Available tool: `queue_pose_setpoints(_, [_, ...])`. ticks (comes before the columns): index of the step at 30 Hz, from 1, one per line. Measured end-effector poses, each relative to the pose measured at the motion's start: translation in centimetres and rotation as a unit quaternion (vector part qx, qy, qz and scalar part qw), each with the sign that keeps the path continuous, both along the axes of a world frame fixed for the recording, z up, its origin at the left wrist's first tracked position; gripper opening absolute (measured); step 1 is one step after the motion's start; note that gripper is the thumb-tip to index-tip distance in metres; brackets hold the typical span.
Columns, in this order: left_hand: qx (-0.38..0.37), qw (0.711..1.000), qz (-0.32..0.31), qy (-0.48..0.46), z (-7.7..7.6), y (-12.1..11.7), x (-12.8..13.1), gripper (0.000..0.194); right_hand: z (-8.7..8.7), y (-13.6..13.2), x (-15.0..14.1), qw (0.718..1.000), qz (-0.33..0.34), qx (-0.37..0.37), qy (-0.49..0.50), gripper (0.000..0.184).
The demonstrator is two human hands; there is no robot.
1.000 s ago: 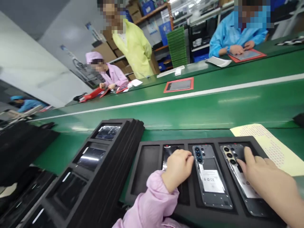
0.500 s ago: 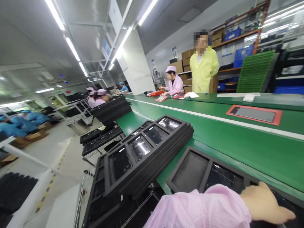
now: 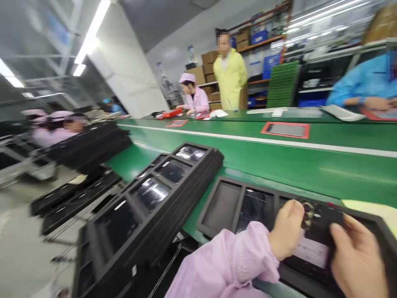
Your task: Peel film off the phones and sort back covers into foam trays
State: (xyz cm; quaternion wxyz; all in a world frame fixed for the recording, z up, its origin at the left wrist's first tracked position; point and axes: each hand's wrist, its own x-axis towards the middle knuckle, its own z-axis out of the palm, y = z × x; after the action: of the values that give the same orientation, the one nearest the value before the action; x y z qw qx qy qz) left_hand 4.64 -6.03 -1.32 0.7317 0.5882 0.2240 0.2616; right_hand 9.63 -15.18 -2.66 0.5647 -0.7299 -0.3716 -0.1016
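The pile of trays (image 3: 192, 194) held shiny phones (image 3: 151, 192), the near tray (image 3: 225, 207) held a dark phone (image 3: 256, 209), and over that tray your right hand (image 3: 358, 252) clamped a white-label phone (image 3: 313, 250) while your left hand (image 3: 287, 229) curled at its other edge, too blurry to tell its grip.

Bright white light comes from fluorescent tubes (image 3: 93, 32) between ten and eleven o'clock; glare streaks glossy phone screens (image 3: 151, 193) toward eight. Motion blur softens the right hand (image 3: 359, 252) and smartphone (image 3: 316, 231) at four, smearing pink-clad workers (image 3: 57, 128) at nine.
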Motion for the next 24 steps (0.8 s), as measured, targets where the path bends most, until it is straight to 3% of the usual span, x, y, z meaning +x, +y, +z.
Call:
queue_pose_setpoints(2, [0.021,0.999,-0.018,-0.021,0.1,-0.1,-0.8,0.041,-0.5,0.0,-0.3,0.997,-0.048,0.049,0.034,0.043])
queue_pose_setpoints(3, [0.041,0.998,-0.022,-0.038,0.1,-0.1,-1.2,0.042,-0.6,-0.1,-0.3,0.996,-0.042,0.065,0.037,0.042])
queue_pose_setpoints(7, [0.165,0.972,-0.046,-0.160,-0.3,0.3,-2.5,0.046,0.2,-1.0,-0.8,0.995,0.075,0.068,0.003,0.019])
queue_pose_setpoints(10, [0.225,0.944,-0.075,-0.231,-0.9,0.4,-3.1,0.047,0.6,-2.1,-1.1,0.989,0.137,0.048,0.000,0.017])
queue_pose_setpoints(16, [0.318,0.900,-0.085,-0.287,-1.6,0.2,-3.3,0.043,-0.8,-3.6,-1.3,0.977,0.206,0.022,0.039,0.008])
queue_pose_setpoints(24, [0.310,0.898,-0.095,-0.298,-2.0,0.3,-3.0,0.043,-0.7,-3.4,-1.2,0.973,0.222,0.024,0.062,0.004])
